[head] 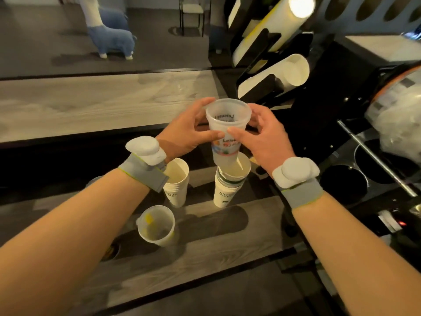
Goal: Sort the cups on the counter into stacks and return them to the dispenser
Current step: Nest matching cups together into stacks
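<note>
Left hand [185, 131] and right hand [262, 137] both clamped on clear printed cup [226, 133], held upright above right paper stack [229, 185] on counter [227, 252] — likely judging fit. Second paper stack [176, 185] and loose clear cup [157, 225] nearby; dispenser [273, 71] beyond, within reach.

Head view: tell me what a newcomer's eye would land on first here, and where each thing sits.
At centre, both hands, left hand and right hand, hold a translucent plastic printed cup up above the counter. Below it stand two paper cup stacks on the wood-grain counter, with a single translucent cup nearer the camera. At upper right, the black cup dispenser holds white cup columns.
</note>
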A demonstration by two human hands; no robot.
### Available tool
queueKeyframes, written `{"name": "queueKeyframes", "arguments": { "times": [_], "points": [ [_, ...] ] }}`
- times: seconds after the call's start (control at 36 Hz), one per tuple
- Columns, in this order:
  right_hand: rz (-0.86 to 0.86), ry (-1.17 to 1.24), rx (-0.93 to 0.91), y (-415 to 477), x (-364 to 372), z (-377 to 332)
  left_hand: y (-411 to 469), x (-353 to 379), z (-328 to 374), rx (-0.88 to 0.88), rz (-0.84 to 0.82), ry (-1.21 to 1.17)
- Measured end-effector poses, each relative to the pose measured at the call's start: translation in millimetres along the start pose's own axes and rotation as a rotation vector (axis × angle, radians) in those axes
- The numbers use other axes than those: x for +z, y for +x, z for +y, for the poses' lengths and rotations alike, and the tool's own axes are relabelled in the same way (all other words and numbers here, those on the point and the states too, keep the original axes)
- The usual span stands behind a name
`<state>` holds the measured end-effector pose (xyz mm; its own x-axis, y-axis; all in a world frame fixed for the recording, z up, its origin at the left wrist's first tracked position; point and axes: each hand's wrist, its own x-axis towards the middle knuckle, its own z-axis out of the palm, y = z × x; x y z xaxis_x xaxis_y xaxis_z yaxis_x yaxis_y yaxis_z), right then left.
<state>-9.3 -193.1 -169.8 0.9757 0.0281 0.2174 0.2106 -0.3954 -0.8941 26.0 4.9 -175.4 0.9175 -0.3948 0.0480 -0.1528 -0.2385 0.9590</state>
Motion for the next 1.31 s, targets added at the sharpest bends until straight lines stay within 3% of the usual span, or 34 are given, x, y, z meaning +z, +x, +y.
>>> {"name": "queueKeyframes", "arguments": {
  "times": [0.31, 0.75, 1.11, 1.31],
  "points": [
    [-0.220, 0.018, -0.013, 2, 75, -46, -62, -87, -7, -0.089, 0.083, 0.075],
    [-0.503, -0.102, 0.003, -1, 255, -57, -177, -185, -100, -0.255, 0.279, 0.228],
    [-0.556, -0.256, 0.015, -6, 314, -30, -197, -204, -158, -0.300, 0.287, 0.408],
    [-0.622, -0.496, 0.054, -8, 332, -13, -189, -189, -192, -0.417, 0.224, 0.517]
  ]
}}
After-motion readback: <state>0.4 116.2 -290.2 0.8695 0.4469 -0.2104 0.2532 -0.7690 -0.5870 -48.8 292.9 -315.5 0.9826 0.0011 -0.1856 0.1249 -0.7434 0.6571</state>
